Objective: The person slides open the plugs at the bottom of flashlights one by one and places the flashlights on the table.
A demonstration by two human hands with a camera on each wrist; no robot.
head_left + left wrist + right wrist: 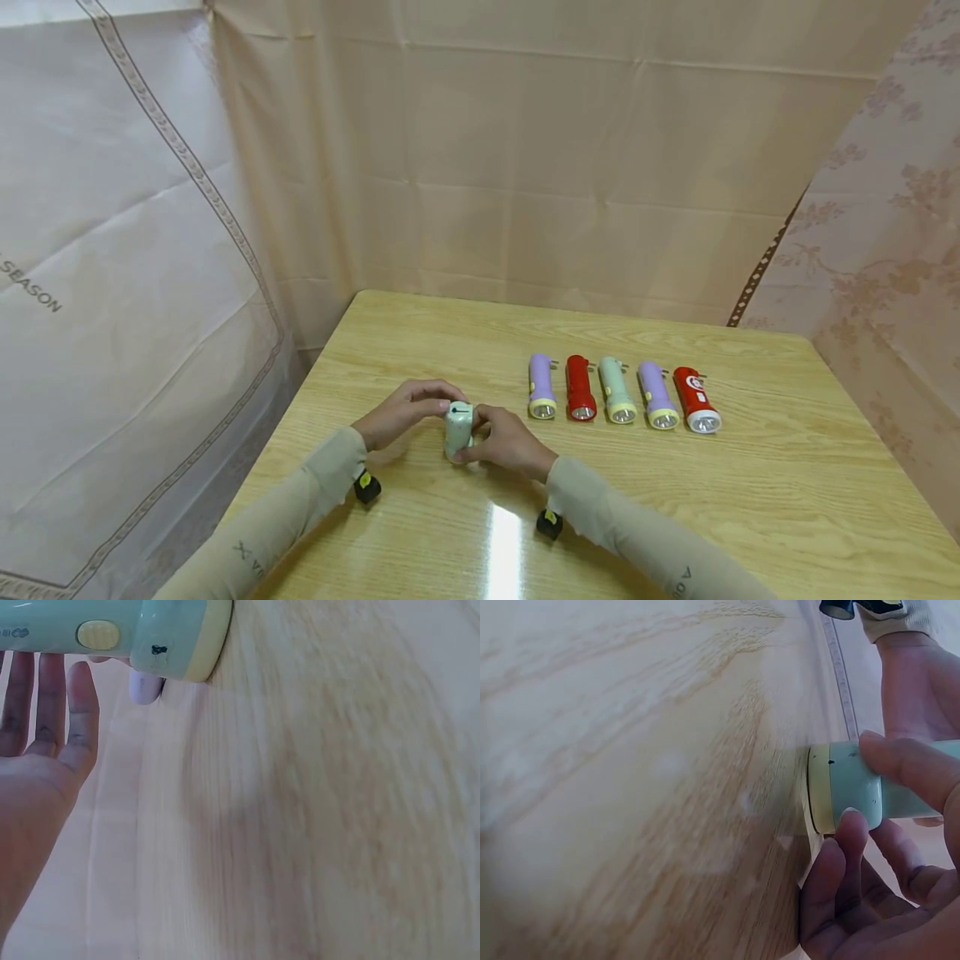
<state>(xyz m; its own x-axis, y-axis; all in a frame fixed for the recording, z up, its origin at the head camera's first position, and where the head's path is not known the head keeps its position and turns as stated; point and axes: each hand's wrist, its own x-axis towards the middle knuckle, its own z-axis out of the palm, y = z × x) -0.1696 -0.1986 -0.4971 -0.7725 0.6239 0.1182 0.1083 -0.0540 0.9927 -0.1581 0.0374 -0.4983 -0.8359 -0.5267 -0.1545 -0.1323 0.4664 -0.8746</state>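
A pale green flashlight (458, 429) stands upright on its cream-rimmed lens end, with both hands at it. My right hand (510, 442) grips it low down, the thumb (904, 766) on one side of the green head and curled fingers on the other. From the left, my left hand (411, 412) holds its upper end between thumb and forefinger. The other fingers (80, 712) of that hand stretch out beside the barrel in the left wrist view. A cream switch (98, 634) shows on the barrel there. The left thumb is outside that view.
Right of the hands lies a row of flashlights: purple (541, 383), red (579, 385), green (617, 387), another purple (657, 392), and a red one with a white rim (696, 398). They lie on the wooden table (750, 500). Cloth curtains (525, 167) hang around it.
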